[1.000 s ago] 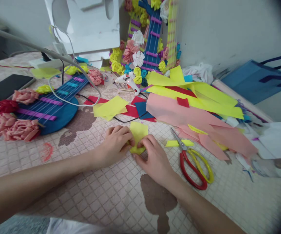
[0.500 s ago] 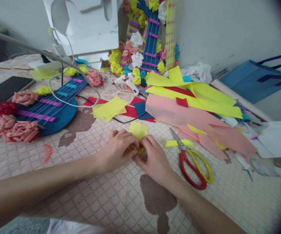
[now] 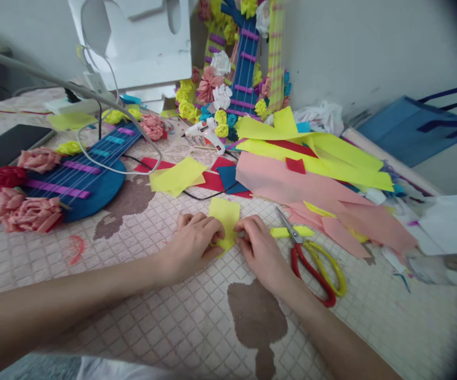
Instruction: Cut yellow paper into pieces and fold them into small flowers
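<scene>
A small yellow sheet of crepe paper [image 3: 226, 215] lies in front of me between my hands. My left hand [image 3: 195, 243] has its thumb and fingers pinched on the paper's lower left edge. Curled at the opposite edge, my right hand [image 3: 260, 253] pinches the right side of the same sheet, its fingertips partly hidden. Red-and-yellow-handled scissors [image 3: 311, 258] rest just right of my right hand, their blades over a narrow yellow strip [image 3: 303, 231]. Beyond the hands lie more yellow squares [image 3: 178, 177].
A blue paper guitar with paper roses [image 3: 101, 182] lies at left beside a dark tablet [image 3: 10, 145]. Pink paper sheets [image 3: 291, 182] and yellow sheets spread at right. Behind are a white glue gun [image 3: 208, 134], its black cord, a white looping cable and upright decorated guitars [image 3: 245, 63].
My hands have drawn apart, the right one moving slightly right. More of the yellow paper now shows flat between them.
</scene>
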